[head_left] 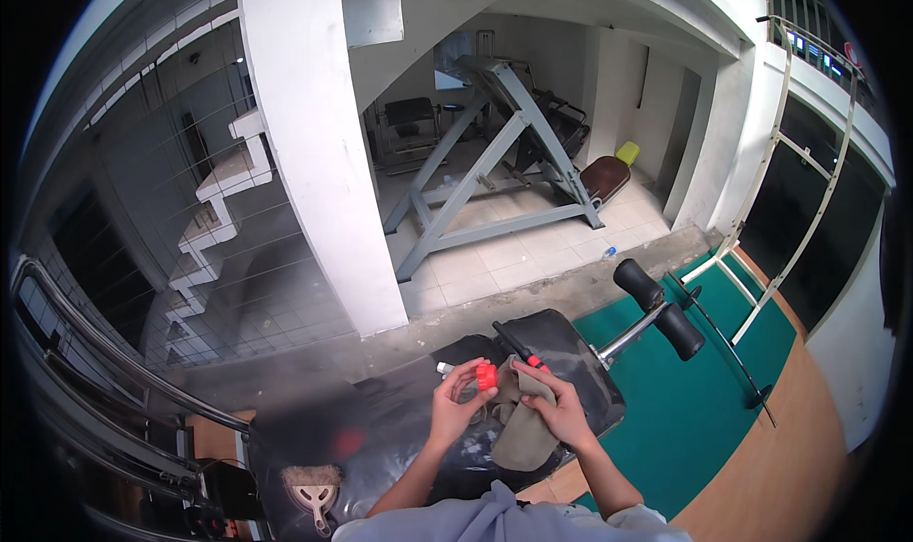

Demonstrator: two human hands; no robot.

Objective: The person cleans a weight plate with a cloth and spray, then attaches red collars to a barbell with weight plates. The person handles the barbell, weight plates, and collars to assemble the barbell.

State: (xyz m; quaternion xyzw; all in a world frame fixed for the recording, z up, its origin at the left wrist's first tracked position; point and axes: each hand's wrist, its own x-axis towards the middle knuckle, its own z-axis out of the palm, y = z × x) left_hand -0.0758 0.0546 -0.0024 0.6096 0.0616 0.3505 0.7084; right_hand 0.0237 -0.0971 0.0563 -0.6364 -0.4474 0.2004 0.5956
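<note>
My left hand (456, 409) pinches a small red ridged piece (487, 377), round like a cap or collar, between thumb and fingertips. Close beside it, my right hand (563, 411) grips a grey-olive cloth (525, 437), which hangs down over the bench and bunches up toward the red piece. Just beyond both hands, a black rod with a red part (518, 346) lies on the black padded bench (428, 475). A small white object (444, 368) shows behind my left fingers, too small to name.
A brush with a beige handle (312, 493) rests on the bench's near left end. Metal railings (124, 352) run along the left. Foam leg rollers (658, 309) extend from the bench's right end, over green matting (637, 418) with a barbell (728, 344). A grey steel frame (495, 152) stands beyond.
</note>
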